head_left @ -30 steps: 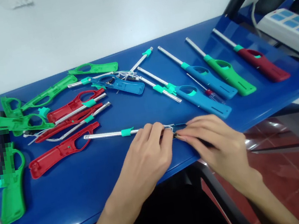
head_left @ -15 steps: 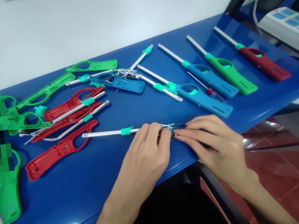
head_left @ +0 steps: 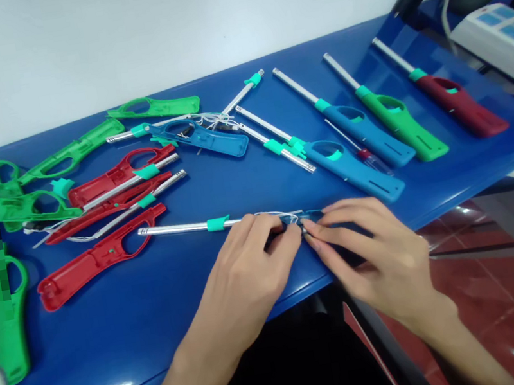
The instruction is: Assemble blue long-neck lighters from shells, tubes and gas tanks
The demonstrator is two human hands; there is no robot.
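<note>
A metal tube (head_left: 179, 229) with a teal clip (head_left: 218, 223) runs into my left hand (head_left: 254, 271), whose fingers are closed round a partly hidden lighter part. White wires (head_left: 284, 215) curl out beside those fingers. My right hand (head_left: 378, 251) pinches the near end of the same piece, fingertips against the left ones. A bit of blue plastic (head_left: 310, 215) shows between the hands; the small parts there are mostly hidden. Just beyond lies a blue lighter (head_left: 353, 167).
Blue, green (head_left: 402, 124) and red lighters (head_left: 462, 101) and a screwdriver (head_left: 369, 158) lie at the right. Red shells (head_left: 102, 259), green shells (head_left: 4, 336) and loose tubes spread leftward on the blue table (head_left: 139, 341). A white power strip (head_left: 498, 50) stands far right.
The view has shifted slightly. My right fingertips have moved a little at the joint between the hands, and more blue plastic and white wire show there.
</note>
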